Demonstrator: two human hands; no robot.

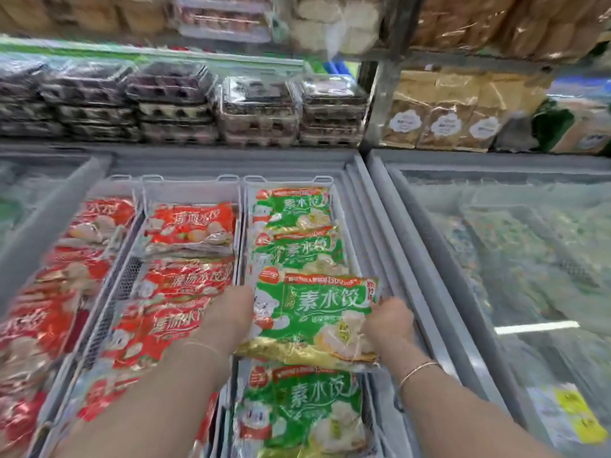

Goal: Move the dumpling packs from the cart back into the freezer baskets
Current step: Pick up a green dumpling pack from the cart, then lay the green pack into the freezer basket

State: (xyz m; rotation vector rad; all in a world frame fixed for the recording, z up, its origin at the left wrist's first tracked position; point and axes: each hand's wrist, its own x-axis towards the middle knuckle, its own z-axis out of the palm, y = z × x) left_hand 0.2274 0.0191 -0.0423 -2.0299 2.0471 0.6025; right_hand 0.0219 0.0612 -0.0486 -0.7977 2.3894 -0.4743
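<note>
Here, a green-and-white plastic dumpling pack [312,320] with a gold bottom band is held over the right-hand white wire freezer basket [246,206], which serves as the landmark. The pack lies roughly flat, printed face up, with its long axis running across the basket from left to right and slightly tilted, so that its right end is raised toward the basket's far right side. Its lettering reads upright, with the gold band at the near edge. The pack is gripped at both short ends: the left hand [231,314] is wrapped around its left edge, with the fingers hidden beneath, and the right hand [390,320] is curled over its right edge at the basket's right rim. A thin gold bracelet [418,370] is worn on the right wrist.

Inside the same basket, matching green packs [292,206] are laid in a row beyond the held pack, and another green pack [301,411] lies nearer than it. Left of this basket, red dumpling packs [188,228] are stacked in the neighbouring baskets. Behind the basket, clear plastic egg cartons [261,109] are shelved. Right of the basket, a closed glass freezer lid [515,259] is seen.
</note>
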